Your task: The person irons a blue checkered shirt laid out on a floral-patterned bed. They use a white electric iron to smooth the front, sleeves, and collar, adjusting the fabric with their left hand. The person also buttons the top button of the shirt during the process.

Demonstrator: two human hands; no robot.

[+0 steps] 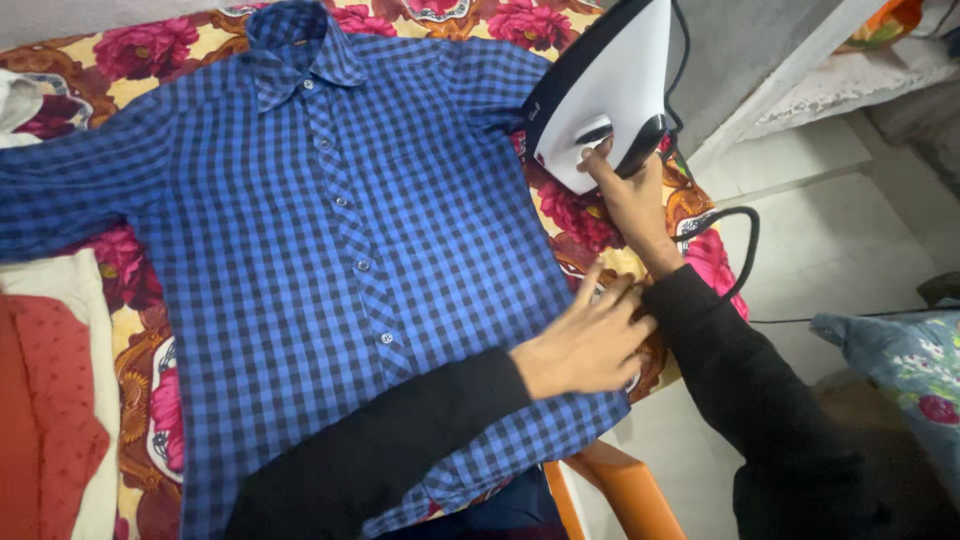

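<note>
- Right hand point(632, 200): grip closed around the black handle of the iron point(605, 85); thumb lies up on the white body, the other fingers are hidden behind the handle.
- Iron: white with dark trim, tipped up on its heel at the shirt's right edge, nose pointing up and away — soleplate not visible from this view.
- Cord point(745, 250): black, loops out from beside the right wrist and trails off over the floor point(830, 230).
- Left hand point(585, 345): grip flat and open, holding nothing; palm down with fingers spread toward the right, pressing the shirt's lower right edge. Fingertips lie just beside the right forearm; whether they touch it cannot be told.
- Both arms in black sleeves; they meet near the shirt's hem corner.
- Shirt point(330, 230): blue and black check, buttoned, spread face up with collar at the top of the view; one sleeve stretched out to the left.
- Floral cover point(140, 340): red, yellow and pink — lies under the shirt over the surface.
- Red cloth point(40, 400) on a pale one at far left.
- Orange chair edge point(625, 490) below the hem.
- Blue flowered cushion point(905, 365) at right, well apart from the shirt.
</note>
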